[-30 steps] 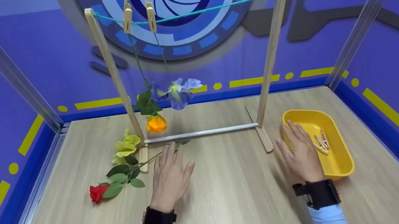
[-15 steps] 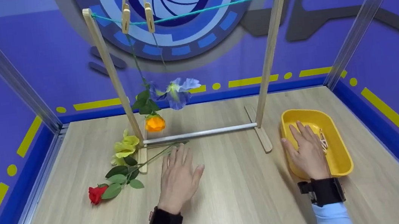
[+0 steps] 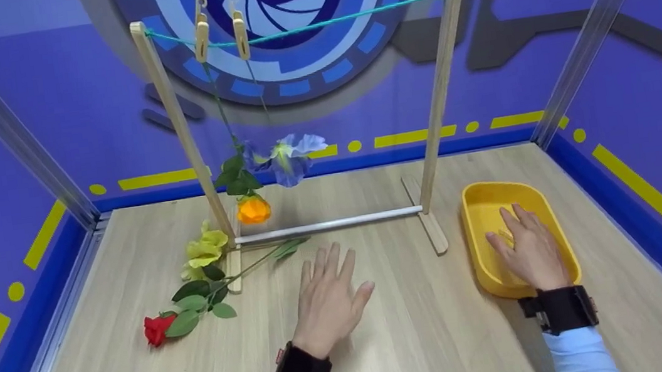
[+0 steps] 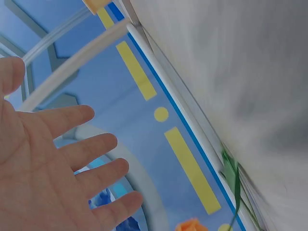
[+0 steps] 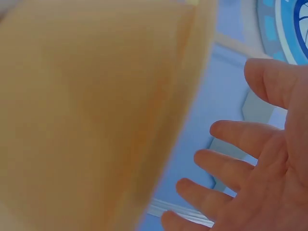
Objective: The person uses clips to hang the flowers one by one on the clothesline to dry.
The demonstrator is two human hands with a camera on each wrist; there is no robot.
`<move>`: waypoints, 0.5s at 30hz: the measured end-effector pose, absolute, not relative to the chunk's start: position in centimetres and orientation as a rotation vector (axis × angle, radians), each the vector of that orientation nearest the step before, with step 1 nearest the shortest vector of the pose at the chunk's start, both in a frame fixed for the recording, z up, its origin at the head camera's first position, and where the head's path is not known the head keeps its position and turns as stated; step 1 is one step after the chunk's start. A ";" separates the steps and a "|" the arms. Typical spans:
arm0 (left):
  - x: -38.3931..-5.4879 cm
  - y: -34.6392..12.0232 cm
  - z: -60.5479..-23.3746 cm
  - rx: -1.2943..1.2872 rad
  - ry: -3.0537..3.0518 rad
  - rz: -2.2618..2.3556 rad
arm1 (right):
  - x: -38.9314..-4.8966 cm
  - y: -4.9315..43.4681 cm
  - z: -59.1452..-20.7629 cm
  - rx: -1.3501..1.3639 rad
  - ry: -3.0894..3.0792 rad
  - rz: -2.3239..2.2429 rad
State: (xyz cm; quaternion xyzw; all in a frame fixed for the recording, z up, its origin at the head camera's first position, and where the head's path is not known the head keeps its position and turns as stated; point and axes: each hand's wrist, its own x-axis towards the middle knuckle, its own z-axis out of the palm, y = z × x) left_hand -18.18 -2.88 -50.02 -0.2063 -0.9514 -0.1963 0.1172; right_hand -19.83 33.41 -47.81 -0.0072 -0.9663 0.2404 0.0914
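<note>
My right hand is over the yellow tray, fingers spread and holding nothing. Beneath that hand, the clothespins in the tray are mostly hidden. In the right wrist view, the tray's wall fills the left side beside my bare fingers. My left hand hovers above the table with straight, spread fingers, also holding nothing. Left of it lie a red rose, its leafy stem reaching toward my fingertips, and a yellow flower. The left wrist view shows this palm bare.
A wooden frame stands at the back with a green string across its top. Two clothespins on it hold an orange rose and a blue iris upside down. A metal rod joins the frame's feet.
Both hands have moved to the right. The right hand has gone from the tray's left rim to over its inside, covering the clothespins; the left has drawn away from the rose stem.
</note>
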 end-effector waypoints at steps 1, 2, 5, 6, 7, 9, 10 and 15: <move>-18.1 -2.6 -50.0 -0.616 -2.787 -0.563 | -20.0 33.7 -47.6 -0.027 -2.881 0.707; -18.1 -2.3 -50.0 -0.626 -2.791 -0.554 | -20.1 34.0 -47.4 -0.034 -2.894 0.699; -18.0 -1.6 -50.0 -0.659 -2.809 -0.529 | -20.7 34.9 -46.8 -0.037 -2.902 0.660; -18.0 -1.3 -49.9 -0.668 -2.813 -0.526 | -20.9 35.2 -46.6 -0.034 -2.904 0.648; -18.0 -1.0 -49.9 -0.676 -2.819 -0.523 | -21.2 35.4 -46.5 -0.034 -2.905 0.637; -17.9 -0.4 -49.8 -0.690 -2.824 -0.509 | -21.6 36.0 -46.2 -0.026 -2.910 0.617; -17.9 -0.1 -49.8 -0.698 -2.825 -0.495 | -21.8 36.3 -46.1 -0.027 -2.919 0.613; -17.9 1.3 -49.9 -0.714 -2.833 -0.449 | -23.1 37.5 -45.8 -0.013 -3.016 0.571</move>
